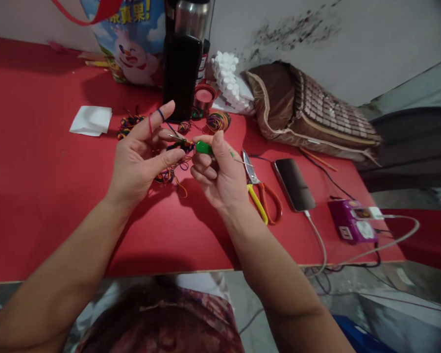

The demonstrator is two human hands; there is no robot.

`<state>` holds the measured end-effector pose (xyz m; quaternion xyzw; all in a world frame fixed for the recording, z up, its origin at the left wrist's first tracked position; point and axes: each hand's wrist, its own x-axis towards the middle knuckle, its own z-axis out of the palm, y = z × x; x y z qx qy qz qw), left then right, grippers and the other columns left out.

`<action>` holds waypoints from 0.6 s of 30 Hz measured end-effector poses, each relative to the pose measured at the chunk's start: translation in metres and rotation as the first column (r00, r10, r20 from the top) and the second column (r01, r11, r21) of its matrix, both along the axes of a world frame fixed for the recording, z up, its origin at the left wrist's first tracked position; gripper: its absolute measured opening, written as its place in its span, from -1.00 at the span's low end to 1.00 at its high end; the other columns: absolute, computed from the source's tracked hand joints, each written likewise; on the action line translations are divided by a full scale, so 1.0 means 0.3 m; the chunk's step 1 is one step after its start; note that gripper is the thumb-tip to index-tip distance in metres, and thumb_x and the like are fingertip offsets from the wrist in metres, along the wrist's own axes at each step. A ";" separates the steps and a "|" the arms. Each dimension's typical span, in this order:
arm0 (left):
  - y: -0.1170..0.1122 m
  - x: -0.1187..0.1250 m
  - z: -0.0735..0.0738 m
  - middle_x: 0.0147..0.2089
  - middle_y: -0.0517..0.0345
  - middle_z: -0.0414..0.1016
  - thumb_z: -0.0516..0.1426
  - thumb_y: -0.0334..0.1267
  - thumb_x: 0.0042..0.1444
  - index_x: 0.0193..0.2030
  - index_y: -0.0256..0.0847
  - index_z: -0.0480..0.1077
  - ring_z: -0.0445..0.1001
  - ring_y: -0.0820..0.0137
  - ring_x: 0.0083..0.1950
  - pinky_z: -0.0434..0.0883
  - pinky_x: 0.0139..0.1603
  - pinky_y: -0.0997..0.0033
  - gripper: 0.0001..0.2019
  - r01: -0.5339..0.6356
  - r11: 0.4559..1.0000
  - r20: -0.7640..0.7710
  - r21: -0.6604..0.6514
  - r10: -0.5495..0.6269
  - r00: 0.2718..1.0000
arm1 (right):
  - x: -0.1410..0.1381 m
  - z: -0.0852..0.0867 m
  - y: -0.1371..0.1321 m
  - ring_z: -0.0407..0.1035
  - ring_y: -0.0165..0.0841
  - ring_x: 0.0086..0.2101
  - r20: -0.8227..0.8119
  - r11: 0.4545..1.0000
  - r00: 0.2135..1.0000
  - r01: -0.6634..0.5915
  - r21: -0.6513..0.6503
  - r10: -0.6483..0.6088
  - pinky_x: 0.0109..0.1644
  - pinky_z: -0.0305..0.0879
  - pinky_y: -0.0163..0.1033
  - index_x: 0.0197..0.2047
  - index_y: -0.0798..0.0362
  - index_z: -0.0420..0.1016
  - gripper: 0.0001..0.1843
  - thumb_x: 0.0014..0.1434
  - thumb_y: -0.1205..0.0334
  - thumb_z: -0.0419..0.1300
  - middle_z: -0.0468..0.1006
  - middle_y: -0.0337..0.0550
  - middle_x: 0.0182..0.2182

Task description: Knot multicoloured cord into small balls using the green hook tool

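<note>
A green-handled crochet hook point(205, 148) is gripped in my right hand point(224, 171), its thin metal tip pointing left into a small dark multicoloured crochet piece point(180, 145). My left hand point(135, 157) pinches that piece between thumb and fingers. Its index finger is raised, with dark and pink yarn point(160, 115) looped around it. Under the hands lies a loose tangle of multicoloured yarn point(165, 177). Behind them are a wound yarn ball point(218, 121) and a smaller yarn ball point(184, 127). A knotted multicoloured bundle point(127, 128) sits partly behind my left hand.
Scissors point(255, 179) and a charging phone point(294, 185) lie to the right on the red table point(51, 211), near a purple power strip point(353, 220). At the back stand a printed bag point(135, 54), a black object point(183, 73) and a brown cushion point(312, 103). White paper point(91, 120) lies left.
</note>
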<state>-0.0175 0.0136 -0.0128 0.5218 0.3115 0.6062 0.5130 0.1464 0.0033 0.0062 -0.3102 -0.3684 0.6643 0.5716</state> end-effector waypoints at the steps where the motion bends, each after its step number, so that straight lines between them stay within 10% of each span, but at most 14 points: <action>1: 0.001 0.000 0.000 -0.11 0.18 0.69 0.53 -0.29 0.10 0.29 0.15 0.61 0.68 0.19 0.04 0.67 0.00 0.15 -0.40 -0.011 1.000 0.003 -0.002 0.011 1.000 | -0.002 0.000 -0.003 -0.09 -0.59 -0.63 -0.006 1.000 1.000 -0.006 0.001 0.006 -0.62 -0.07 -0.40 -0.20 -0.02 0.63 -0.59 0.27 -0.21 0.47 0.24 -0.48 -0.57; 14: -0.006 0.011 0.000 -0.36 0.30 0.58 0.55 -0.30 0.04 0.30 0.14 0.61 0.59 0.33 -0.27 0.61 -0.20 0.25 -0.34 -0.055 0.997 0.021 -0.051 0.056 0.998 | 0.012 -0.032 -0.016 0.20 -0.47 -0.59 0.167 0.955 0.978 0.069 0.290 -0.121 -0.47 0.28 -0.27 -0.06 -0.09 0.73 -0.74 0.37 -0.08 0.40 0.47 -0.37 -0.52; 18: -0.021 0.035 -0.002 -0.36 0.33 0.59 0.50 -0.32 0.10 0.38 0.11 0.54 0.52 0.39 -0.32 0.52 -0.26 0.30 -0.31 -0.086 0.995 0.014 -0.058 0.087 0.996 | 0.019 -0.045 -0.029 0.50 -0.33 -0.34 0.453 0.822 0.797 0.091 0.563 -0.399 -0.18 0.54 -0.14 0.01 -0.08 0.71 -0.72 0.47 -0.06 0.29 0.68 -0.17 -0.28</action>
